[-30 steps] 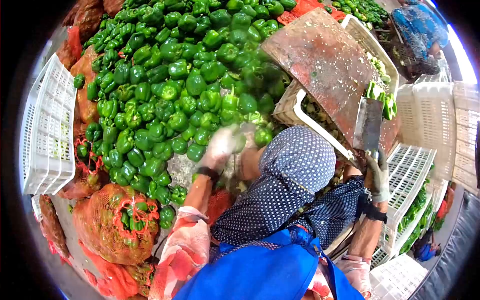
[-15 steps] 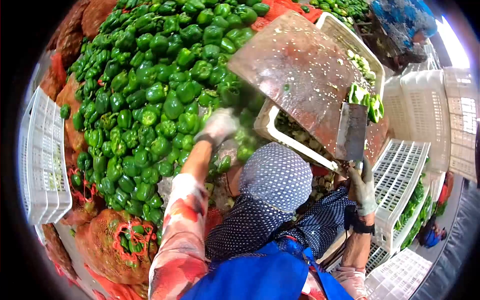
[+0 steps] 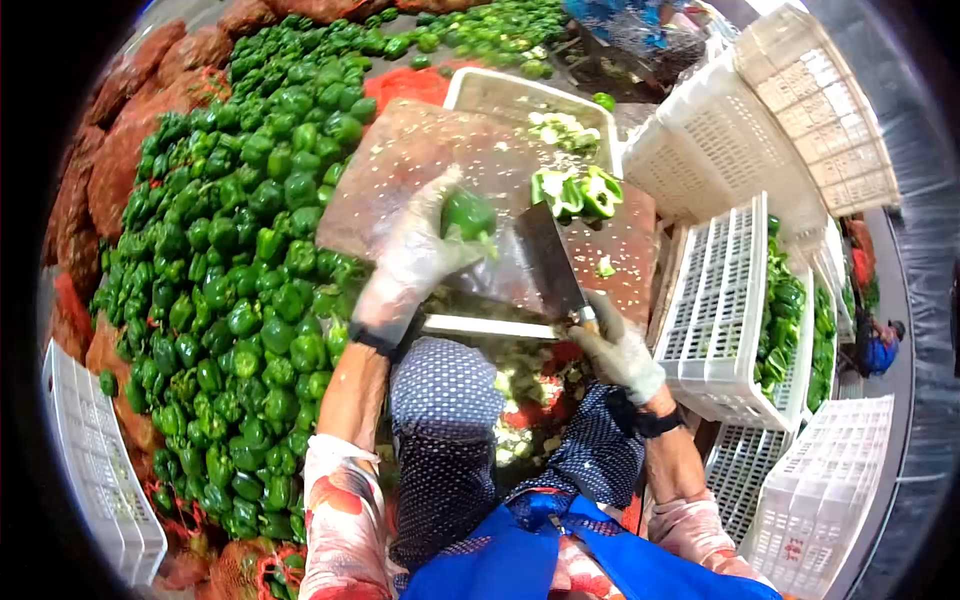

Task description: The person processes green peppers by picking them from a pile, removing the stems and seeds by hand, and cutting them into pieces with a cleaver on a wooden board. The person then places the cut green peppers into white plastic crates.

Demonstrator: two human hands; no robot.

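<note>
My gloved left hand [image 3: 415, 250] is closed on a whole green bell pepper [image 3: 467, 215] over the cutting board [image 3: 375, 150]. Motion blurs its fingers a little. In my gloved right hand [image 3: 617, 345] is the handle of a cleaver [image 3: 552, 262], its wide blade angled up and left across the board. Just beyond the blade lie cut green pepper halves [image 3: 580, 192], hollow side showing. Pale seeds and a small green scrap [image 3: 605, 266] are scattered on the board. It rests on a white crate [image 3: 490, 326] that holds pepper trimmings.
A large heap of green peppers [image 3: 240, 290] spreads on my left, with mesh sacks [image 3: 130, 150] beyond it. Behind the board stands a white bin [image 3: 540, 90] with pale pepper cores. White crates [image 3: 715, 310] of cut peppers stand at right. Another person [image 3: 640, 35] is at the far side.
My left hand has moved from the pepper heap to above the board, now with a pepper in it. My right hand and the cleaver have shifted over the board's middle. The view has turned right.
</note>
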